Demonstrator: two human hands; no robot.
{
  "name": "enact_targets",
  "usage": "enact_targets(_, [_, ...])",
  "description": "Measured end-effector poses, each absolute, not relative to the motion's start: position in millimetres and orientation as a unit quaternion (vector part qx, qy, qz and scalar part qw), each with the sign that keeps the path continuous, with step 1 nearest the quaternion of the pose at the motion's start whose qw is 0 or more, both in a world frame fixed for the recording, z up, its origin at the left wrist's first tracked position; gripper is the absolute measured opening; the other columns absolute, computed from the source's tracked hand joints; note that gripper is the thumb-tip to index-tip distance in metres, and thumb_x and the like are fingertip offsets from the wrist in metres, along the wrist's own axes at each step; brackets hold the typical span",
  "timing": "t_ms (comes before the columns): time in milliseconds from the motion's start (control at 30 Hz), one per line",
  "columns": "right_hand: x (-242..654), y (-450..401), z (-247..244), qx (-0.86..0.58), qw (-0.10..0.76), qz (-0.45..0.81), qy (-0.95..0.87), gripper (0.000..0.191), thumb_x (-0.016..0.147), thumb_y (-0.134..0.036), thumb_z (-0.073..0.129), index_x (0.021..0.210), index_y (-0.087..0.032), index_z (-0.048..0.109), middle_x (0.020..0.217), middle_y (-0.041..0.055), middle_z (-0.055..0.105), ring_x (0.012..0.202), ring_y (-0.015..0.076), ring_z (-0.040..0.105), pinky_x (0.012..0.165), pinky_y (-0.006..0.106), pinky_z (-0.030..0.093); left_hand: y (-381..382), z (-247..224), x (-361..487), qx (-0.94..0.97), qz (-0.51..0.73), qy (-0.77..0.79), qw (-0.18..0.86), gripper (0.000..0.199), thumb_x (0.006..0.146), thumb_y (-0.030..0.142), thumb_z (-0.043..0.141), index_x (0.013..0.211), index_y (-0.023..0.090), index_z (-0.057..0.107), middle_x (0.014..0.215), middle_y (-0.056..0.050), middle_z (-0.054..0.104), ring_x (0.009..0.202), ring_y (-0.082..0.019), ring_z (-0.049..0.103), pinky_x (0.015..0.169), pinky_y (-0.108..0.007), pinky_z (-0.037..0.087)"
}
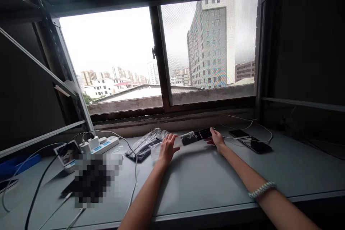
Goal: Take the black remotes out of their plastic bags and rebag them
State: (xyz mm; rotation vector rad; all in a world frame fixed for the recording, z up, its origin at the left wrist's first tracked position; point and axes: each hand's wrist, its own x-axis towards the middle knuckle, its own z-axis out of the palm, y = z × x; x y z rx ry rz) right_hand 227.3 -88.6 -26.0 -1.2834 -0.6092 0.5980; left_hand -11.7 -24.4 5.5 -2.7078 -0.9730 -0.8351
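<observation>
Right grip is pinching one black remote control, partly sleeved in clear plastic, over the tabletop; left grip is standing spread beside the sleeve, a hard tug there possibly risking a drop.

Desk open at front centre; phone blocks right, white cable (curving loosely) left.

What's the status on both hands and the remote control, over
Right hand holding black remote control. Left hand at clear plastic sleeve, grip unclear. Sleeve covers remote's left end. Plastic-wrapped bundle close beside left hand.
</observation>
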Motion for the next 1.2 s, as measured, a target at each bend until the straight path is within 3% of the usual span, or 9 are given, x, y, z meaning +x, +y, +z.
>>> enact_targets(100, [228, -88, -23, -0.576, 0.754, 0.281, -0.144, 0.034, 0.089, -0.041, 0.035, 0.113, -0.019, 0.044, 0.074, 0.0019, 0.059, 0.046, 0.0130, 0.060, 0.045, 0.025, 0.053, -25, 4, -10, -0.905, -0.274, -0.319, 0.072, 0.048, 0.070, 0.039, 0.070, 0.110, 0.023, 0.049, 0.104, -0.002, 0.056, 0.101, -0.021, 0.050, 0.089, -0.032, 0.040])
enact_targets(200, [225, -90, -17, -0.567, 0.768, 0.277, -0.111, 0.034, 0.090, -0.034, 0.029, 0.121, -0.021, 0.034, 0.095, 0.0068, 0.059, 0.048, 0.0115, 0.062, 0.050, 0.025, 0.055, -24, 2, -8, -0.904, -0.277, -0.319, 0.062, 0.061, 0.067, 0.052, 0.068, 0.116, 0.022, 0.047, 0.102, -0.004, 0.057, 0.100, -0.024, 0.051, 0.090, -0.036, 0.039])
enact_targets(333, [224, -90, -14, -0.561, 0.769, 0.283, -0.120, 0.034, 0.089, -0.023, 0.025, 0.122, -0.023, 0.033, 0.113, 0.0097, 0.053, 0.055, 0.0105, 0.065, 0.054, 0.024, 0.056, -24, -3, -3, -0.904, -0.281, -0.320, 0.034, 0.038, 0.082, 0.046, 0.052, 0.113, 0.022, 0.050, 0.092, -0.002, 0.060, 0.096, -0.021, 0.055, 0.088, -0.035, 0.040])
enact_targets(467, [225, -89, -20, -0.593, 0.748, 0.261, -0.145, 0.048, 0.079, -0.015, 0.046, 0.124, -0.022, 0.033, 0.107, 0.0076, 0.057, 0.065, 0.0109, 0.067, 0.054, 0.019, 0.055, -28, -9, 5, -0.906, -0.287, -0.311, 0.004, 0.029, 0.089, 0.041, 0.042, 0.111, 0.023, 0.050, 0.094, -0.002, 0.061, 0.095, -0.018, 0.056, 0.086, -0.034, 0.041])
enact_targets(567, [224, -90, -25, -0.667, 0.687, 0.202, -0.206, 0.060, 0.067, -0.011, 0.058, 0.124, -0.018, 0.041, 0.107, 0.0100, 0.060, 0.063, 0.0121, 0.066, 0.050, 0.019, 0.054, -32, -10, 10, -0.915, -0.285, -0.286, -0.002, 0.028, 0.089, 0.040, 0.043, 0.110, 0.023, 0.049, 0.101, -0.004, 0.060, 0.098, -0.019, 0.056, 0.090, -0.036, 0.039])
enact_targets(767, [218, -99, -29, -0.765, 0.530, 0.127, -0.344, 0.043, 0.069, -0.021, 0.060, 0.112, -0.013, 0.060, 0.075, 0.0056, 0.066, 0.056, 0.0154, 0.063, 0.050, 0.024, 0.049, -37, -9, 10, -0.914, -0.296, -0.276, -0.003, 0.023, 0.088, 0.035, 0.045, 0.106, 0.022, 0.052, 0.104, -0.004, 0.059, 0.101, -0.019, 0.055, 0.093, -0.036, 0.037])
enact_targets(900, [213, -105, -29, -0.817, 0.405, -0.030, -0.409, 0.031, 0.066, -0.029, 0.064, 0.096, -0.023, 0.068, 0.094, 0.0055, 0.065, 0.079, 0.0204, 0.062, 0.060, 0.026, 0.043, -37, -8, 7, -0.910, -0.313, -0.272, 0.000, 0.017, 0.085, 0.022, 0.047, 0.101, 0.021, 0.052, 0.102, -0.003, 0.059, 0.097, -0.018, 0.056, 0.092, -0.035, 0.037])
enact_targets(1033, [210, -104, -30, -0.815, 0.359, -0.128, -0.436, 0.026, 0.072, -0.038, 0.059, 0.090, -0.023, 0.070, 0.101, 0.0055, 0.060, 0.080, 0.0184, 0.059, 0.062, 0.027, 0.039, -39, -6, 7, -0.890, -0.368, -0.269, 0.004, 0.020, 0.083, 0.012, 0.041, 0.097, 0.020, 0.052, 0.096, -0.002, 0.059, 0.092, -0.016, 0.056, 0.089, -0.033, 0.038])
enact_targets(1200, [210, -87, -34, -0.758, 0.279, -0.193, -0.558, 0.027, 0.082, -0.023, 0.046, 0.098, -0.020, 0.068, 0.104, 0.0076, 0.063, 0.103, 0.0212, 0.051, 0.083, 0.031, 0.037, -41, -9, 13, -0.893, -0.354, -0.278, -0.014, 0.029, 0.078, 0.008, 0.043, 0.103, 0.021, 0.049, 0.101, -0.004, 0.057, 0.097, -0.018, 0.053, 0.091, -0.034, 0.036])
